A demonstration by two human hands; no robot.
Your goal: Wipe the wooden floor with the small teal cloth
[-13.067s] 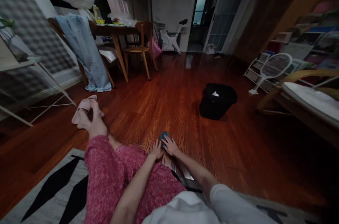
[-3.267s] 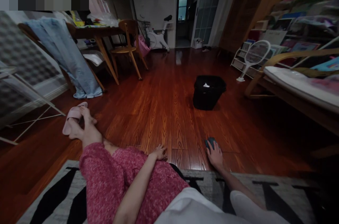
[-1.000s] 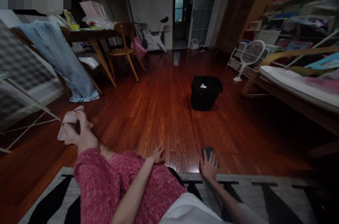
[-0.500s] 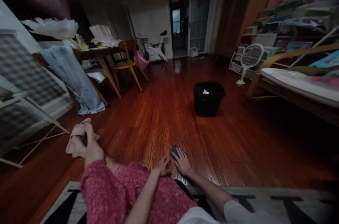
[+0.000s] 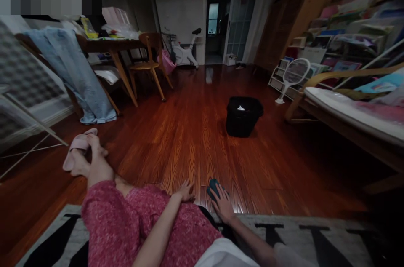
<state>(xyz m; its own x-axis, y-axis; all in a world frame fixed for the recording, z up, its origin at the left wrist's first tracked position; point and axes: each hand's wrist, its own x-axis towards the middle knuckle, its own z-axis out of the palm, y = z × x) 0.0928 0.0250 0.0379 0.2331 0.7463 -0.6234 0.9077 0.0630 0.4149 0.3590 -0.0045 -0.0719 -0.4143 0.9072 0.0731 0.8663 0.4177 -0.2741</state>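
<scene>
I sit on a grey and black rug [image 5: 303,237] with my legs in pink trousers [image 5: 126,220] stretched over the wooden floor [image 5: 195,132]. My right hand [image 5: 223,204] lies on a small dark teal cloth [image 5: 213,186] and presses it flat on the floorboards just past the rug's edge, its fingers laid over the cloth. My left hand [image 5: 185,191] rests on the floor by my knee, fingers spread, holding nothing. The two hands are about a hand's width apart.
A black bin [image 5: 243,116] with white paper in it stands further out on the floor. A wooden table [image 5: 113,46] and chair [image 5: 151,62] with blue fabric [image 5: 75,73] are at the back left. A lounge chair [image 5: 347,107] and bookshelves stand at the right. A pink slipper [image 5: 77,149] is on my foot.
My right hand slid the teal cloth left across the floor from the far right toward my left hand, then drew it slightly back toward the rug. The left hand stayed put.
</scene>
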